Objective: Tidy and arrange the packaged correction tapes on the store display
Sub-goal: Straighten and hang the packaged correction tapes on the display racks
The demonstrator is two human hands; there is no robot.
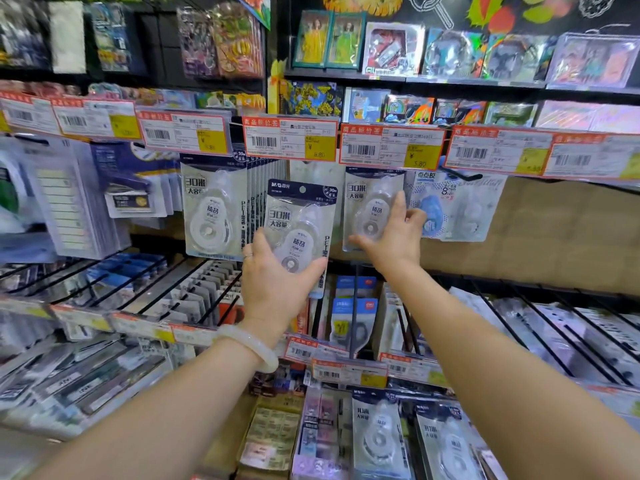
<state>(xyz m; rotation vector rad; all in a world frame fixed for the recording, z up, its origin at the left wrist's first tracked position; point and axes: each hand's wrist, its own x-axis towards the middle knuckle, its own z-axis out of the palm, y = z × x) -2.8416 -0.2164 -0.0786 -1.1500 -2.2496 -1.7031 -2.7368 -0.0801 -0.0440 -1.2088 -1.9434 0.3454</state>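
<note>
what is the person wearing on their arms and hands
Both forearms are bare, with no sleeves in view. The left wrist carries a pale, milky, smooth round bangle. The left hand has a thin ring on one finger. The right hand shows no ring, watch or band.

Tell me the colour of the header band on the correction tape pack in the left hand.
Dark navy blue, on the correction tape pack held by the left hand; head view.

Bare forearms without sleeves, pale jade-like bangle [250, 345] on left wrist, thin ring [248, 257] on left hand [273, 282]
</note>
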